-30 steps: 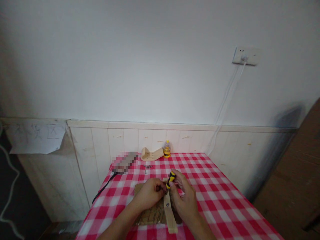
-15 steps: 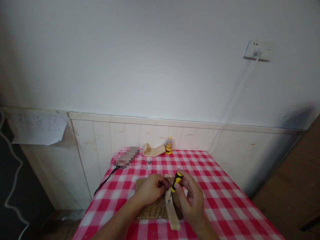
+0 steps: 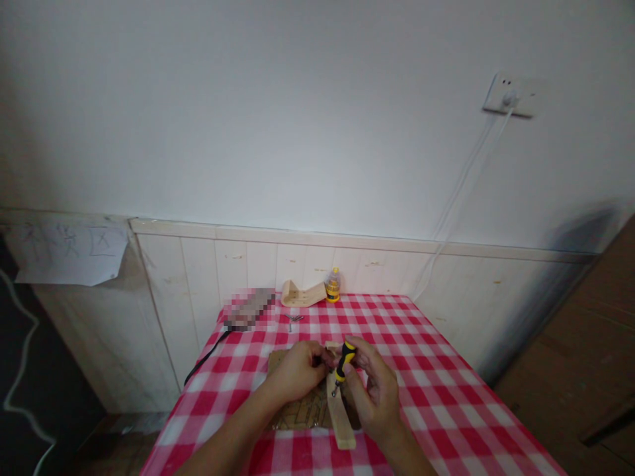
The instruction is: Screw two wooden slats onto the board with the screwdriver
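At the far left of the surface (image 3: 436, 370), covered in red and white checks, lies a blurred-out flat object, well apart from the work. To its right, a few loose screws (image 3: 294, 318) lie in front of a bent wooden part (image 3: 303, 295), both beyond the hands. Nearer the viewer is a brown sheet (image 3: 300, 415). The left hand (image 3: 299, 375) reaches over it, with its grip curled at the far part of a pale wooden strip (image 3: 342, 426); whether the fingertips pinch the wood or only press on it cannot be told. That strip lies on the sheet between the two hands, its near end pointing toward the viewer. Good work here seems to call for firm steadying from this side, with fingertips clear of the metal tip. At the strip's middle, a small screw (image 3: 334, 393) appears to meet the tip of a yellow and black screwdriver (image 3: 346, 361), which leans to the right at the top. Bringing the handle in line with the screw, pressing straight along it and turning slowly should help prevent slipping. On the right, the right hand (image 3: 381, 393) has its grip closed around the handle, fingers and thumb on opposite sides.
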`<action>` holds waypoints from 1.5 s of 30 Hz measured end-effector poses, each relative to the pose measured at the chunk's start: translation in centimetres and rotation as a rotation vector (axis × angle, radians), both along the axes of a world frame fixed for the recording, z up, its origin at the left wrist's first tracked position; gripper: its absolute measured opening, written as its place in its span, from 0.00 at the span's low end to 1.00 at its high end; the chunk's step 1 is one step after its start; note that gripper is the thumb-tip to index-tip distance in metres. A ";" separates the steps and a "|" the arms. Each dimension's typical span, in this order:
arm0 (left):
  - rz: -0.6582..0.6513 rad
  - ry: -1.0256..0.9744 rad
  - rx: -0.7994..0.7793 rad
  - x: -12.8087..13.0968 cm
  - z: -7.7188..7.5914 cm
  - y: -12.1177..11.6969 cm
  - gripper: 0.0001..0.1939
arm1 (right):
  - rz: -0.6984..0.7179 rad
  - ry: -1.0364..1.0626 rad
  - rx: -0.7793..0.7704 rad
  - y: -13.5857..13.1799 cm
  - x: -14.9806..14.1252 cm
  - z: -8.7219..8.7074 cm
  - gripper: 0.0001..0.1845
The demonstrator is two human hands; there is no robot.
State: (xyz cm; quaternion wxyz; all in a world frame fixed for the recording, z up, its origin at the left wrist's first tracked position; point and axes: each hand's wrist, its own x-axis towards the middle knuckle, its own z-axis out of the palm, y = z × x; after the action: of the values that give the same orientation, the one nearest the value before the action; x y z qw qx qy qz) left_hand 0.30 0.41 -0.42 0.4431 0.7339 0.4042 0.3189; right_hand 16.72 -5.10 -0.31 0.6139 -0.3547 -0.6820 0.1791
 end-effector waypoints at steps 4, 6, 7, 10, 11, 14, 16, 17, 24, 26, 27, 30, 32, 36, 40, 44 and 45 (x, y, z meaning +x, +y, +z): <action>0.002 -0.001 0.011 0.1 -0.1 0.0 0.09 | 0.032 0.045 -0.037 0.2 -0.1 0.0 0.20; 0.007 -0.007 0.018 0.1 -0.2 0.0 0.09 | 0.038 0.053 -0.028 0.2 -0.2 0.1 0.20; 0.006 -0.010 0.020 0.1 -0.2 0.0 0.09 | 0.048 0.053 -0.020 0.1 -0.2 0.2 0.19; -0.018 -0.006 0.031 0.0 -0.4 0.2 0.08 | 0.108 0.036 -0.008 -0.1 -0.2 0.6 0.18; -0.026 -0.002 0.036 0.0 -0.5 0.2 0.07 | 0.126 0.027 -0.009 -0.2 -0.2 0.8 0.19; -0.030 -0.006 0.054 -0.1 -0.7 0.4 0.08 | 0.132 -0.001 -0.005 -0.3 -0.2 1.2 0.20; -0.021 -0.009 0.059 -0.2 -0.9 0.5 0.08 | 0.105 -0.023 -0.001 -0.3 -0.1 1.3 0.21; -0.021 -0.012 0.057 -0.2 -1.0 0.5 0.07 | 0.094 -0.034 0.001 -0.3 -0.1 1.4 0.22; -0.022 -0.017 0.048 -0.2 -1.1 0.6 0.08 | 0.041 -0.041 0.028 -0.2 0.1 1.0 0.22; -0.014 -0.011 0.050 -0.2 -1.0 0.5 0.08 | 0.018 -0.037 0.038 0.0 0.1 0.7 0.21; -0.011 -0.007 0.050 -0.2 -1.0 0.5 0.08 | 0.006 -0.035 0.041 0.1 0.1 0.6 0.21; -0.008 -0.008 0.048 -0.2 -1.0 0.6 0.08 | -0.021 -0.031 0.044 0.3 0.2 0.2 0.21; -0.004 -0.010 0.049 -0.2 -1.1 0.6 0.09 | -0.028 -0.036 0.043 0.3 0.2 0.0 0.21; 0.007 0.005 0.066 -0.2 -0.9 0.5 0.10 | -0.045 -0.042 0.054 0.4 0.2 0.0 0.21; 0.003 0.009 0.080 -0.2 -0.4 0.3 0.09 | -0.071 -0.051 0.072 0.4 0.1 0.1 0.20; 0.009 0.008 0.072 -0.2 -0.4 0.3 0.09 | -0.077 -0.052 0.065 0.5 0.0 -0.1 0.20; 0.006 0.005 0.067 -0.1 -0.5 0.4 0.09 | -0.080 -0.047 0.063 0.5 0.0 -0.2 0.20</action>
State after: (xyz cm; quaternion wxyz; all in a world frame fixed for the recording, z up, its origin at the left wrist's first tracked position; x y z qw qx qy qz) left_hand 0.16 0.77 -0.91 0.4164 0.7479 0.3964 0.3318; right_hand 16.71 -4.62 -0.48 0.6152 -0.3664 -0.6869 0.1244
